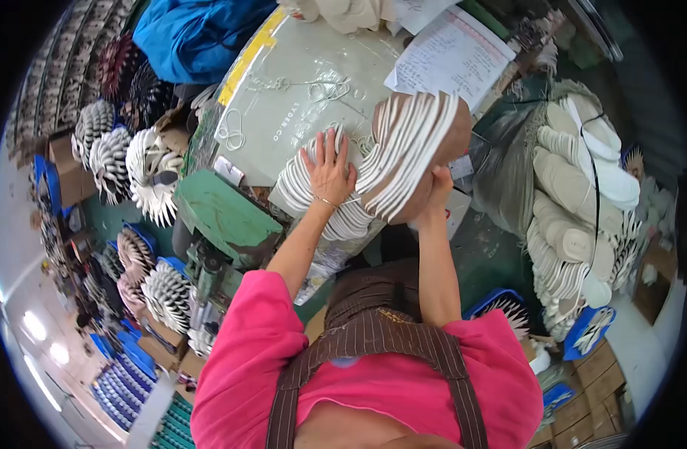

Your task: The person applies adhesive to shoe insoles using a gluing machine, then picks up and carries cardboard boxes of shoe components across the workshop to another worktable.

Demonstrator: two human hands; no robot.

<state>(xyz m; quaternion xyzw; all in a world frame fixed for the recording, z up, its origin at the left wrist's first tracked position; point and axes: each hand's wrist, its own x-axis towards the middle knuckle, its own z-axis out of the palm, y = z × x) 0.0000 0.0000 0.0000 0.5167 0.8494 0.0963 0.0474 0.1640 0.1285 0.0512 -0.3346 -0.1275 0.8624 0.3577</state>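
A stack of brown shoe soles with white edges point(405, 153) stands tilted at the table's near right edge. My right hand point(435, 191) grips its right side, with the thumb bent against the brown face and the other fingers hidden behind. To the left, a second bundle of white-edged soles point(295, 183) lies fanned on the table, touching the first. My left hand point(330, 172) rests on this bundle, palm down and fingers spread. White cord loops point(328, 90) lie on the table beyond my hands.
Handwritten sheets point(452, 60) cover part of the grey table point(284, 112). A green metal machine part point(227, 213) stands left of my arm. On the right are a grey plastic bag point(501, 172) and stacked beige soles point(575, 202). A blue cloth point(197, 37) lies at the back left.
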